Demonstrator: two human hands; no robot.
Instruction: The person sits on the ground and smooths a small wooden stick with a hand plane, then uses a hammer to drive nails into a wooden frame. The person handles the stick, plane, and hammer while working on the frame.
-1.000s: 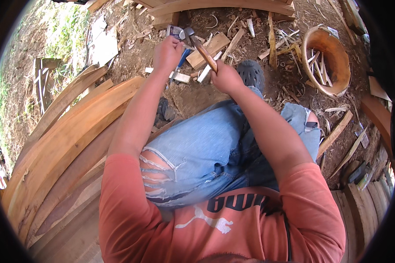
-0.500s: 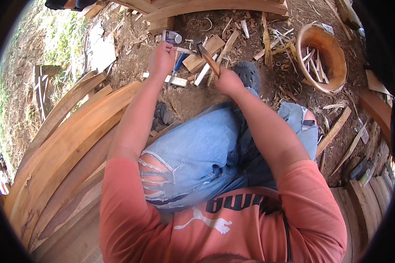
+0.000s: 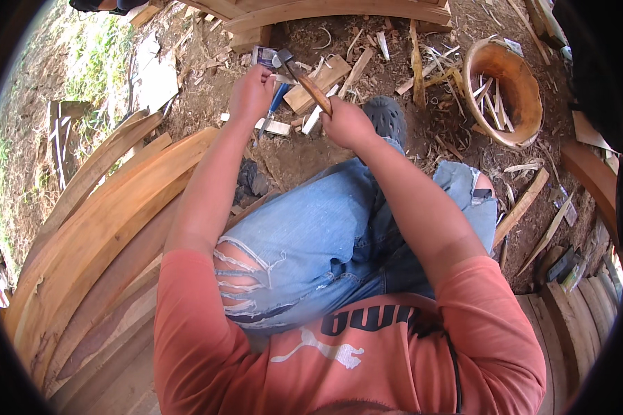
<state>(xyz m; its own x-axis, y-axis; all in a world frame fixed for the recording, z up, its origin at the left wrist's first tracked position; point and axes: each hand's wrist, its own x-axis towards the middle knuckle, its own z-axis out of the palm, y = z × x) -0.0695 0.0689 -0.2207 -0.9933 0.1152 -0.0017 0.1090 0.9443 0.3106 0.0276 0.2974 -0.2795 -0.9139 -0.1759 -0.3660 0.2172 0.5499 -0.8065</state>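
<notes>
At the far left, a stack of long curved wooden planks point(image 3: 111, 228) sweeps from the lower edge up toward the middle, lying on bare earth beside a patch of grass point(image 3: 90, 62). A flat pale sheet point(image 3: 156, 79) lies on the dirt above the planks.

Moving right, the left hand point(image 3: 251, 93) is closed in a fist around a chisel with a blue handle point(image 3: 273, 107); the handle slants down out of the fist toward the ground, and the fingers wrap it fully. Whether the tip touches anything cannot be told. Just below the hand lies a small pale wood offcut point(image 3: 273, 126), with further offcuts just beside it.

Next, the right hand point(image 3: 346, 124) is clenched around the lower end of a hammer's brown wooden handle point(image 3: 311, 90). The handle slants up and to the left, and the metal hammer head point(image 3: 284, 57) sits just above and to the right of the left hand, close to the top of the chisel. A flat wooden block point(image 3: 318, 83) lies on the ground behind the handle.

Below the hands are the person's knees in torn blue jeans point(image 3: 325, 235), with a dark shoe point(image 3: 387, 117) just right of the right hand.

Further right, wood shavings and splinters point(image 3: 429, 76) litter the earth, and a round orange-brown bowl point(image 3: 526, 83) holds thin wooden strips. More slats point(image 3: 526, 204) lie at the right edge.
</notes>
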